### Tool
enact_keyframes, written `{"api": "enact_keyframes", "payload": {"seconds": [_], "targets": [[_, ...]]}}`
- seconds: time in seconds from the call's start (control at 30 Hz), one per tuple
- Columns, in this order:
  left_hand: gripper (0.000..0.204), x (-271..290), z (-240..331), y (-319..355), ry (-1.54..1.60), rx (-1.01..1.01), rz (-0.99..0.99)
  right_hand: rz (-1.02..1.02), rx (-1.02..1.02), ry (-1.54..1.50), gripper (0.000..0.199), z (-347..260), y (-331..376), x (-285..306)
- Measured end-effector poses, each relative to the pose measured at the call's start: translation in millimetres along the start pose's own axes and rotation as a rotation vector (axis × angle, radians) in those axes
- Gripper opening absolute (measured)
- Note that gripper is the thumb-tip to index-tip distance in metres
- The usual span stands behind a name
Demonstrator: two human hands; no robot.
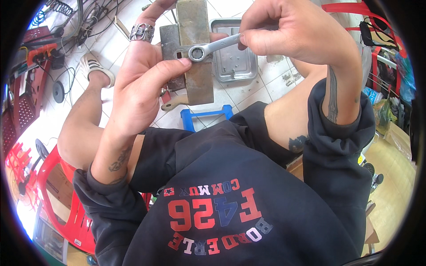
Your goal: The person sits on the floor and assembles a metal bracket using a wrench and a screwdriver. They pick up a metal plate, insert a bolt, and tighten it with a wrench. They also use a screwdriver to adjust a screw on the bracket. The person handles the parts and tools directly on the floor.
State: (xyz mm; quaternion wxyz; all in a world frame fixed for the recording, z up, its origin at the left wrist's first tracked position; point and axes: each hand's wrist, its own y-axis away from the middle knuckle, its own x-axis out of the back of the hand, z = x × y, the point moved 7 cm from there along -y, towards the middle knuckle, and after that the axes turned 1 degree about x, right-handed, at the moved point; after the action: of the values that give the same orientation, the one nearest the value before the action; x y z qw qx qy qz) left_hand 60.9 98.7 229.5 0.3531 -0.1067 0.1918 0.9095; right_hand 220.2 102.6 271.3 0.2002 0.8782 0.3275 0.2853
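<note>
My left hand (pixel 137 88), with a wide metal ring on one finger, grips a worn, brownish metal block (pixel 199 84) with a darker grey plate (pixel 169 37) beside it. My left thumb presses near the ring end of a silver ring spanner (pixel 224 43). That ring end lies over the block's face; whether it sits on a nut cannot be told. At the spanner's other end, my right hand (pixel 284 33) pinches the shank between thumb and fingers. A small coil spring and a dull tapered piece (pixel 175 104) show at the block's lower left.
Beyond the block, a rectangular metal tray (pixel 242 76) with several tiny parts stands on the white tiled floor. A blue plastic stool (pixel 207 113) is between my legs. Cables and a red perforated rack (pixel 22 102) are at the left, red frames and bags (pixel 384 111) at the right.
</note>
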Motion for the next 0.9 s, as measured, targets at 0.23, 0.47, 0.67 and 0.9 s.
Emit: {"api": "enact_keyframes", "payload": {"seconds": [0.23, 0.47, 0.67, 0.9], "targets": [[0.074, -1, -2, 2, 0.04, -0.053, 0.046, -0.002, -0.134, -0.069, 0.022, 2, -1, 3], [0.069, 6, 2, -2, 0.134, -0.158, -0.016, 0.109, 0.02, -0.069, 0.023, 3, -4, -5], [0.071, 24, 9, -7, 0.087, -0.294, -0.034, 0.084, 0.017, -0.263, 0.035, 0, -6, -45], [0.063, 27, 12, -5, 0.127, -0.246, 0.013, 0.176, 0.096, -0.298, 0.034, 3, -6, -37]]}}
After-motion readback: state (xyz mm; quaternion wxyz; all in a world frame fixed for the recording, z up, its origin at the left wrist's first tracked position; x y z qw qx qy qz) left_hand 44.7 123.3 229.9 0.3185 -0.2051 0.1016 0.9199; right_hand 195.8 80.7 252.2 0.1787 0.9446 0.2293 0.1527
